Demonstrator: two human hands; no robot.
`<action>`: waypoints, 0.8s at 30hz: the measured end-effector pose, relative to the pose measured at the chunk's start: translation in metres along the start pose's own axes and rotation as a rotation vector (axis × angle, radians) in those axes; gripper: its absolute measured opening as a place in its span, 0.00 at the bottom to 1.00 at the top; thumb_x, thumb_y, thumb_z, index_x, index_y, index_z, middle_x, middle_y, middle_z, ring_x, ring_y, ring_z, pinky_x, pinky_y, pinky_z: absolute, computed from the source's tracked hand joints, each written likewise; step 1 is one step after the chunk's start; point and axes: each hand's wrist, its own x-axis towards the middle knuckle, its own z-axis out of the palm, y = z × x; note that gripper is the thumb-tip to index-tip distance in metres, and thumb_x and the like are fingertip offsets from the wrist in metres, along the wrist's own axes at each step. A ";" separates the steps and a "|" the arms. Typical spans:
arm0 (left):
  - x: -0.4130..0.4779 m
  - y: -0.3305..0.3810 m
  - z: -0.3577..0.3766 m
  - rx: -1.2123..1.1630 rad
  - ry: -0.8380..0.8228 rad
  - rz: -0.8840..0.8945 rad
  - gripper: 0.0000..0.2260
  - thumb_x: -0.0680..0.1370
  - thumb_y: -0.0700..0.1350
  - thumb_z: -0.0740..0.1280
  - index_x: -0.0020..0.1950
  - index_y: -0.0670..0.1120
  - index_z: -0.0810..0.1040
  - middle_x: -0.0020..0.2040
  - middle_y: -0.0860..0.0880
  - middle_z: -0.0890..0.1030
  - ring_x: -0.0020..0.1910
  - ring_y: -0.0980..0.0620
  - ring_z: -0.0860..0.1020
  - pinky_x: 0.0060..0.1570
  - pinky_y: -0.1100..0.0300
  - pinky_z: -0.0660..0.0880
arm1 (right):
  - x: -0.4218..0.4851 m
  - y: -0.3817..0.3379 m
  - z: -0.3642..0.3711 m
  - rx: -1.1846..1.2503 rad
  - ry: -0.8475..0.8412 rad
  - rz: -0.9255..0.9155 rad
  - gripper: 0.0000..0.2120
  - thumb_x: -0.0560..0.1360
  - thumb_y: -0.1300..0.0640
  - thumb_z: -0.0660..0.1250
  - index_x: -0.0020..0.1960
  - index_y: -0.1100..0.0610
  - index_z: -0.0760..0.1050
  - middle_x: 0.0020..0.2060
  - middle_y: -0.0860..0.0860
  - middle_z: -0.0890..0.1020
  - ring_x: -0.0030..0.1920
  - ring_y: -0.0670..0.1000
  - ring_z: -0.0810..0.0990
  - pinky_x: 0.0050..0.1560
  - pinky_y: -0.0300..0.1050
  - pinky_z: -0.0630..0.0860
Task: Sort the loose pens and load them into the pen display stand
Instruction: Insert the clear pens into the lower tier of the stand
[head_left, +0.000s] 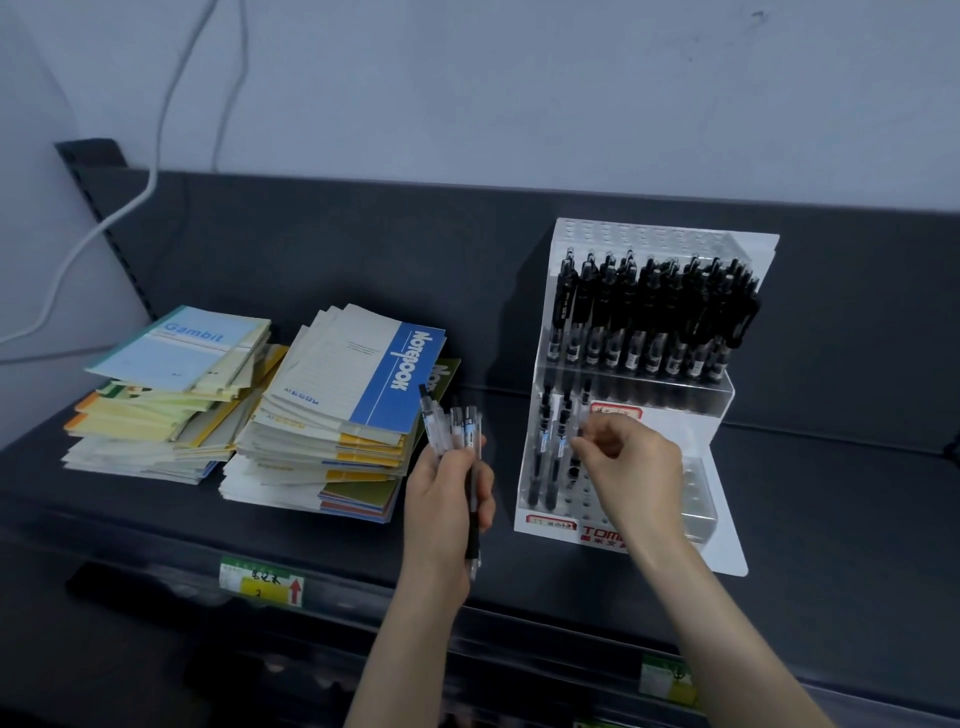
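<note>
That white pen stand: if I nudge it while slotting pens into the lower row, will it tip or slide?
Probably top-heavy: the pen stand has its upper row packed with black pens while the lower row holds few, so a high push might rock it. It looks like thin plastic on a smooth shelf, so likely slides easily.

we read "gambit" in pale letters on the pale blue notebook (182, 348) topping the left stack, at nine o'clock from the pen display stand (727, 551). beside it, the blue-banded notebook (402, 364) says "notebook" in white. at three o'clock of that, a green cover (448, 370) shows only "no". the stand's front edge bears red "tom", the rest hidden. its red-framed label (615, 413) is too blurred to read. at seven o'clock, a shelf-edge label (262, 584) carries a red up arrow and handwriting we cannot read.
</note>
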 end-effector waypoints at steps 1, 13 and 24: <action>0.000 0.000 -0.001 0.004 -0.004 -0.001 0.06 0.81 0.40 0.58 0.51 0.42 0.74 0.30 0.49 0.72 0.24 0.55 0.66 0.24 0.64 0.63 | -0.001 0.001 0.001 -0.006 0.000 -0.003 0.04 0.70 0.57 0.74 0.45 0.54 0.82 0.34 0.44 0.81 0.38 0.46 0.80 0.45 0.43 0.78; -0.001 0.001 -0.001 -0.030 -0.071 0.006 0.06 0.80 0.41 0.63 0.43 0.45 0.72 0.31 0.48 0.75 0.25 0.54 0.69 0.25 0.64 0.66 | -0.006 0.003 0.002 -0.131 0.000 -0.039 0.03 0.70 0.57 0.74 0.42 0.56 0.81 0.35 0.48 0.84 0.36 0.48 0.80 0.39 0.39 0.72; -0.005 -0.002 0.005 0.109 -0.195 0.110 0.06 0.79 0.43 0.66 0.43 0.43 0.75 0.34 0.45 0.79 0.25 0.53 0.71 0.28 0.66 0.69 | -0.025 -0.033 -0.032 0.357 -0.165 0.105 0.04 0.72 0.56 0.72 0.40 0.47 0.81 0.34 0.46 0.84 0.38 0.44 0.82 0.43 0.38 0.78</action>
